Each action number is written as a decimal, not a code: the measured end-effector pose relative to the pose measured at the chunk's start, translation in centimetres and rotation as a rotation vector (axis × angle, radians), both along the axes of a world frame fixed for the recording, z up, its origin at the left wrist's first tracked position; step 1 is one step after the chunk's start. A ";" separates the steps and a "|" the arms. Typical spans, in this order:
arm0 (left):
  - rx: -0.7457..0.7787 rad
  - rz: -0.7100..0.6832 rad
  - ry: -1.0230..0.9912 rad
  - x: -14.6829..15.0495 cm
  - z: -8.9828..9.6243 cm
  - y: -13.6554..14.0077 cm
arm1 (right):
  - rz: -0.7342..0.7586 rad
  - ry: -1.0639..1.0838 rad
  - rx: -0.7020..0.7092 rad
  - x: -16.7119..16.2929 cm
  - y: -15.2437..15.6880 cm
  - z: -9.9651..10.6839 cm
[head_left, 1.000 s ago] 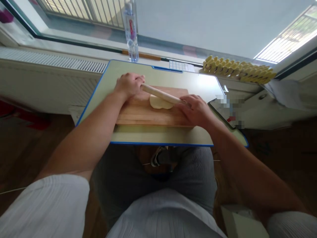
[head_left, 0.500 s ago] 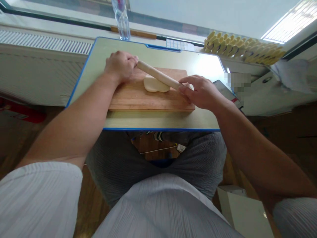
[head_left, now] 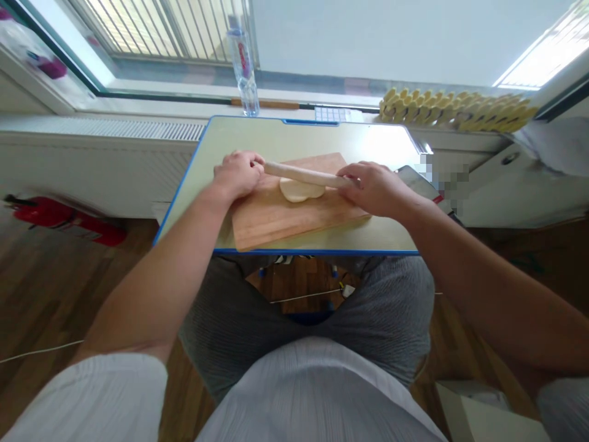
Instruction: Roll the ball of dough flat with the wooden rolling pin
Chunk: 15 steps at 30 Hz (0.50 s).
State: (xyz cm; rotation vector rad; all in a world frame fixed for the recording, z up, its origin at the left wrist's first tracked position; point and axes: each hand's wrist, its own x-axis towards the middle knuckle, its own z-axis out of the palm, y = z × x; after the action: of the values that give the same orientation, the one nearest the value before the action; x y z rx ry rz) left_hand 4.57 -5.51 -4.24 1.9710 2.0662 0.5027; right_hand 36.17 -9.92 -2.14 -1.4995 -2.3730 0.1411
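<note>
Both ends of a pale wooden rolling pin (head_left: 301,174) are in my hands. My left hand (head_left: 239,173) is closed round its left end, and my right hand (head_left: 370,187) grips the right end with thumb and fingers. Under the pin's middle lies a flattened piece of cream-coloured dough (head_left: 299,191), its far edge covered by the pin. The dough rests on a wooden cutting board (head_left: 294,224), which sits slanted on a small table (head_left: 285,135) with a blue edge.
A plastic water bottle (head_left: 245,73) stands upright behind the table. Yellow foam-like pieces (head_left: 455,110) line the sill at right. A dark flat device (head_left: 416,181) lies at the table's right edge. To the left on the floor is a red fire extinguisher (head_left: 69,218).
The cutting board has turned, its left near corner now closer to the table's front edge. The rolling pin lies more nearly level across the dough. My head view has shifted.
</note>
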 end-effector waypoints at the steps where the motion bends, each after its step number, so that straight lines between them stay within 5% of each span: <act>1: -0.011 -0.005 0.004 -0.1 0.1 -0.8 | 0.006 -0.005 0.004 0.1 -0.1 0.0; 8: 0.050 0.018 0.037 0.6 -0.3 -6.0 | -0.054 0.022 0.037 -0.1 -3.0 -0.4; 15: 0.107 0.032 0.164 2.4 0.2 -10.2 | -0.174 0.184 0.230 -1.4 -6.5 -3.9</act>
State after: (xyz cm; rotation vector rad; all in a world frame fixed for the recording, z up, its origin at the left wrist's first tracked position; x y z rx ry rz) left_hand 7.02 -15.75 -4.03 2.1072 2.2138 0.4825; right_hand 34.78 -16.42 -6.05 -1.5033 -2.0293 -0.0338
